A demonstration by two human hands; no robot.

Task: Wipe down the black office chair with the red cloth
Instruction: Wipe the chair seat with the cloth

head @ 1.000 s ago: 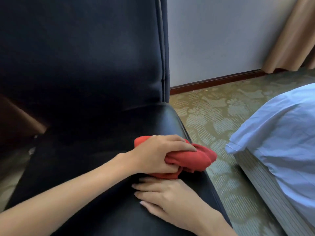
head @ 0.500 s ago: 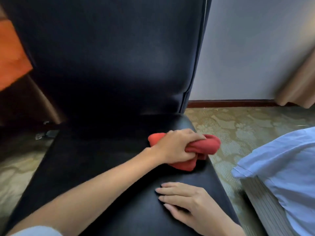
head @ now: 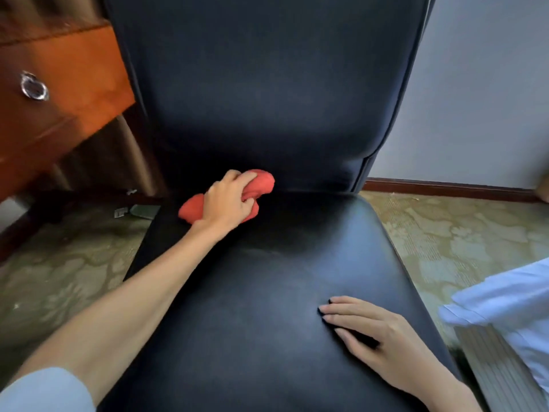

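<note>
One red cloth, now farther left at seat's rear.

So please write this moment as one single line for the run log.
phase: wiping seat | left hand: grips red cloth at rear left of chair seat, near backrest | right hand: flat on seat front right

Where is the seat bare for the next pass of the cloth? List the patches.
Bare: the wide middle of the chair seat, between the left hand and the right hand, and the back right corner under the backrest. Crowded: the back left corner, where the left hand presses the red cloth, and the front right, under the flat right hand.
</note>
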